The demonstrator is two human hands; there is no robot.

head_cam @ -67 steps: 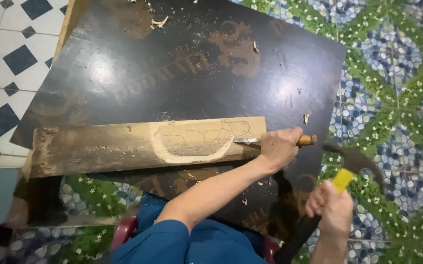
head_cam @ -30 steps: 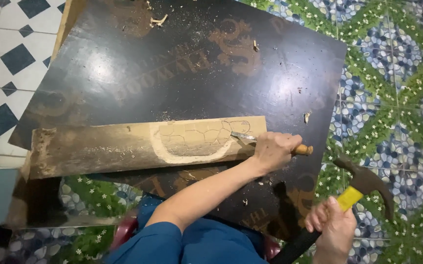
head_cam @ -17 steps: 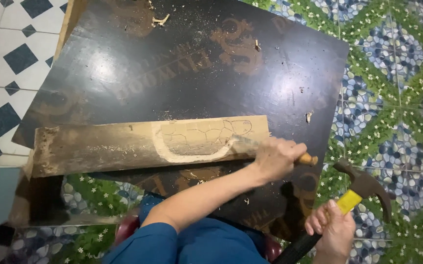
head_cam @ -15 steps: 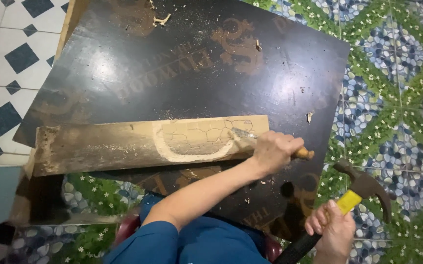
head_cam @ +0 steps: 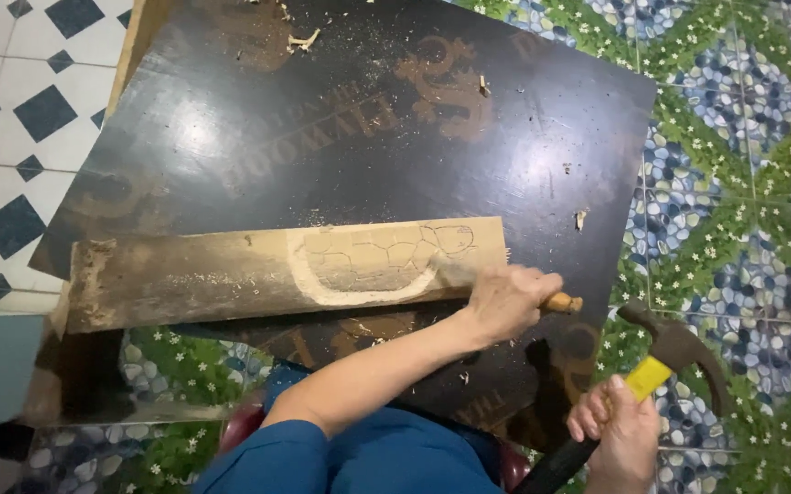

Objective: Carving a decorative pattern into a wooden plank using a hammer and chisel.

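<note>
A long wooden plank (head_cam: 194, 274) lies across a dark glossy board (head_cam: 368, 137). Near the plank's right end is a pencilled pattern of cells (head_cam: 386, 256), edged by a pale carved groove. My left hand (head_cam: 505, 302) grips a wooden-handled chisel (head_cam: 567, 302), and its blurred blade rests at the right edge of the carving. Lower right, my right hand (head_cam: 615, 430) holds a hammer by its black and yellow handle. The hammer's rusty claw head (head_cam: 679, 343) hangs a short way right of the chisel's butt, apart from it.
Wood chips (head_cam: 302, 40) and sawdust lie scattered on the board. The board rests over a floor of green and blue pebble-pattern tiles (head_cam: 743, 137), with white and navy tiles (head_cam: 11, 110) at the left. My blue-clad lap is at the bottom edge.
The hammer head has drawn back down and right from the chisel's butt. My left hand and chisel have shifted slightly along the carving's right edge. The plank stays put.
</note>
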